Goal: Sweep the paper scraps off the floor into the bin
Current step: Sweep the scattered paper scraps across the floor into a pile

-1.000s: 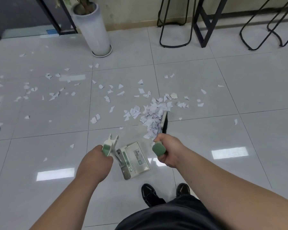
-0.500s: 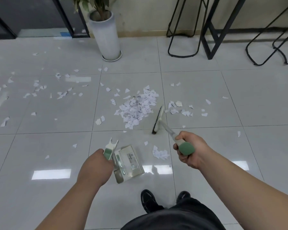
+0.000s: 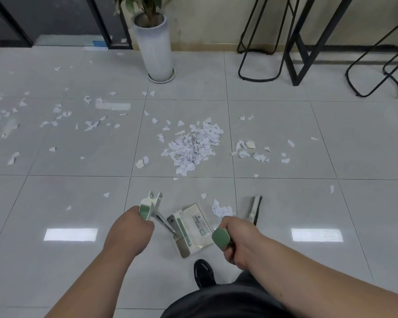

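A heap of white paper scraps point(image 3: 194, 148) lies on the grey tiled floor ahead of me. More scraps point(image 3: 253, 152) lie to its right, and many are scattered to the left point(image 3: 55, 115). A small clump of scraps point(image 3: 221, 210) sits just beyond the white-and-green dustpan point(image 3: 191, 228), which rests on the floor near my feet. My left hand point(image 3: 129, 232) grips the dustpan's green-tipped handle. My right hand point(image 3: 237, 239) grips the green end of the broom handle. The broom head point(image 3: 254, 207) is on the floor, right of the dustpan. No bin is in view.
A tall white planter point(image 3: 154, 49) stands by the far wall. Black metal stool frames point(image 3: 260, 42) and a table leg point(image 3: 301, 53) stand at the back right. My black shoe point(image 3: 203, 273) is just behind the dustpan.
The broom head has pulled back from beside the heap to the floor right of the dustpan. My right hand moved toward me. The dustpan stayed put.
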Demonstrator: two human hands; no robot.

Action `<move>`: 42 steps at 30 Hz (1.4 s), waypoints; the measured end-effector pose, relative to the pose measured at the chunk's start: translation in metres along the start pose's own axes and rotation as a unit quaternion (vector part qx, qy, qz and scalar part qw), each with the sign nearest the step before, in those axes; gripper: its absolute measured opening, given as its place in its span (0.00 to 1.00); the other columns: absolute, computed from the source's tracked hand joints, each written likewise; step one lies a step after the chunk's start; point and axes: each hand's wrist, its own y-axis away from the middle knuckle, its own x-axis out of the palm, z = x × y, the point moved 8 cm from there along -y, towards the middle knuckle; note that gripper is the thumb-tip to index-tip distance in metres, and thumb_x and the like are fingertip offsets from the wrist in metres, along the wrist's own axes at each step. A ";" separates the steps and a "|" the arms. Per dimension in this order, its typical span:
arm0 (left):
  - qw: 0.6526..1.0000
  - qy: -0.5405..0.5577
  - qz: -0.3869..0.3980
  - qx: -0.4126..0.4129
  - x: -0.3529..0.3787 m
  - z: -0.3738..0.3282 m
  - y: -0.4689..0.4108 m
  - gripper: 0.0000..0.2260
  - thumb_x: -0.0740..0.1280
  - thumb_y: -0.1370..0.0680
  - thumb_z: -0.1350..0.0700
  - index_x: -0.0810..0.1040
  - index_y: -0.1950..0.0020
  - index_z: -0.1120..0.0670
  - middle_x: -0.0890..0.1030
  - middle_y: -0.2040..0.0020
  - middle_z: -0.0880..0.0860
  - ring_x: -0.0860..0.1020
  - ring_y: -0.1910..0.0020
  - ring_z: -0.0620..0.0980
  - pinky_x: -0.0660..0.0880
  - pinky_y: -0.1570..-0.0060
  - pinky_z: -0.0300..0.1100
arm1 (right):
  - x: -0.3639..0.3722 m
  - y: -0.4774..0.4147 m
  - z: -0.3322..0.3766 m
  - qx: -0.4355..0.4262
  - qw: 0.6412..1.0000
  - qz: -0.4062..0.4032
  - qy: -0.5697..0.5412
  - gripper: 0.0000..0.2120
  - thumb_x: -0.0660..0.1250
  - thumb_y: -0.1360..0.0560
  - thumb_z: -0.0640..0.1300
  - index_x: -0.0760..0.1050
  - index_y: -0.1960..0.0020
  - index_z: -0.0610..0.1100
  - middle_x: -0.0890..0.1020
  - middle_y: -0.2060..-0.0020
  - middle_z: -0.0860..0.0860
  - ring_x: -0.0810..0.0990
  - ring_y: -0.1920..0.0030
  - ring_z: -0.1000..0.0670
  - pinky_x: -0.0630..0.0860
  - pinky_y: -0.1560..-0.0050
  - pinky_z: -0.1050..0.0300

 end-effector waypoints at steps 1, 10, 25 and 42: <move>1.000 0.008 0.002 -0.003 0.001 0.005 0.002 0.07 0.61 0.28 0.59 0.75 0.52 0.52 0.78 0.64 0.55 0.76 0.67 0.58 0.72 0.65 0.44 | 0.009 0.003 -0.006 0.009 1.000 0.015 -0.004 0.07 0.60 0.29 0.34 0.74 0.61 0.44 0.73 0.81 0.49 0.64 0.83 0.53 0.59 0.77 0.68; 0.995 0.072 -0.016 -0.063 0.002 0.061 0.019 0.04 0.60 0.28 0.61 0.73 0.56 0.56 0.74 0.67 0.54 0.73 0.71 0.56 0.69 0.69 0.42 | 0.059 0.005 -0.008 0.006 0.996 0.084 -0.022 0.07 0.62 0.30 0.35 0.70 0.62 0.45 0.70 0.78 0.50 0.62 0.80 0.53 0.58 0.79 0.67; 0.988 0.121 -0.044 -0.084 -0.004 0.074 0.029 0.04 0.61 0.26 0.59 0.74 0.55 0.54 0.79 0.63 0.54 0.76 0.68 0.55 0.73 0.66 0.45 | 0.107 -0.028 0.080 -0.025 0.972 0.205 -0.109 0.08 0.63 0.34 0.39 0.68 0.55 0.42 0.73 0.72 0.48 0.64 0.76 0.53 0.56 0.82 0.66; 0.990 -0.074 0.031 0.116 0.077 -0.244 -0.012 0.02 0.63 0.26 0.60 0.72 0.55 0.55 0.79 0.60 0.55 0.78 0.64 0.55 0.71 0.66 0.44 | -0.188 -0.058 0.163 -0.117 0.989 -0.041 -0.078 0.08 0.65 0.30 0.33 0.76 0.52 0.40 0.77 0.56 0.40 0.77 0.64 0.43 0.77 0.66 0.57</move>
